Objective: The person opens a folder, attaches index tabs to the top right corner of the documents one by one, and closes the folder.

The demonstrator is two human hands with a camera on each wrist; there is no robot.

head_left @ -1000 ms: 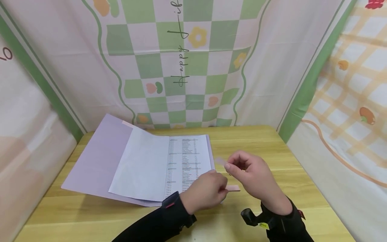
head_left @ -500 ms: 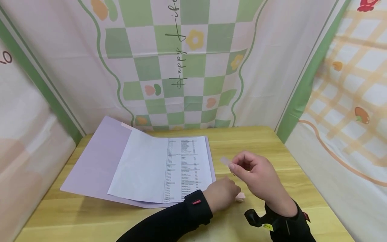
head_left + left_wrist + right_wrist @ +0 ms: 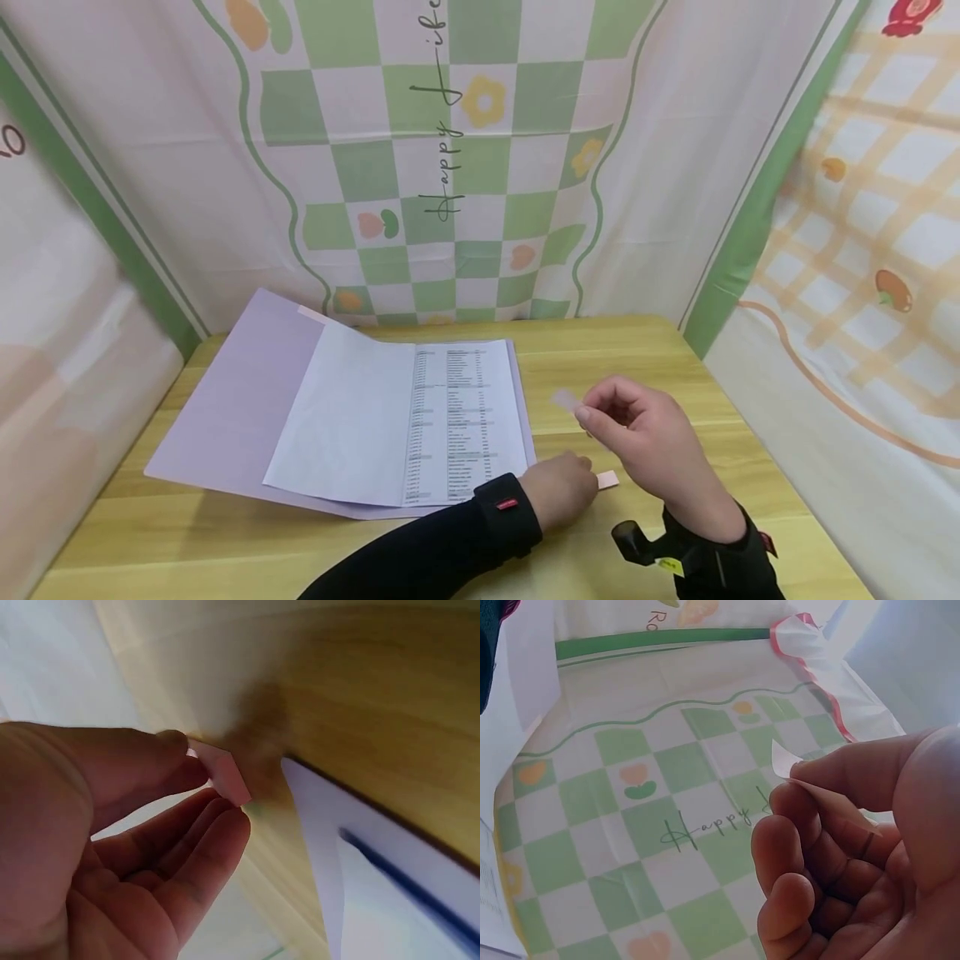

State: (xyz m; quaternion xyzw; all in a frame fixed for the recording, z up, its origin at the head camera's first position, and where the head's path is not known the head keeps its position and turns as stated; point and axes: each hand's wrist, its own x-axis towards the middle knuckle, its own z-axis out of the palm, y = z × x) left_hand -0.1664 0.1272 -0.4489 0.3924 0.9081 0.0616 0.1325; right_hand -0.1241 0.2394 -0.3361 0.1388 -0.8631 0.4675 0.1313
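Note:
My right hand pinches a small pale sticky note between thumb and index finger, above the table. In the right wrist view the sticky note bends slightly, one end sticking out past the fingertips. Low over the table, my left hand holds a small pink sticky note pad by its end. The left wrist view has this sticky note pad at the thumb and fingertips. Left of both hands lies an open lilac folder with a printed sheet on its right side.
A blank page stands partly raised inside the folder, with a pale pink tab at its top edge. Patterned cloth hangs behind and beside the wooden table.
My left hand has moved right and slightly down with the sticky note pad, off the printed sheet's edge. My right hand has shifted a little right, still pinching the sticky note.

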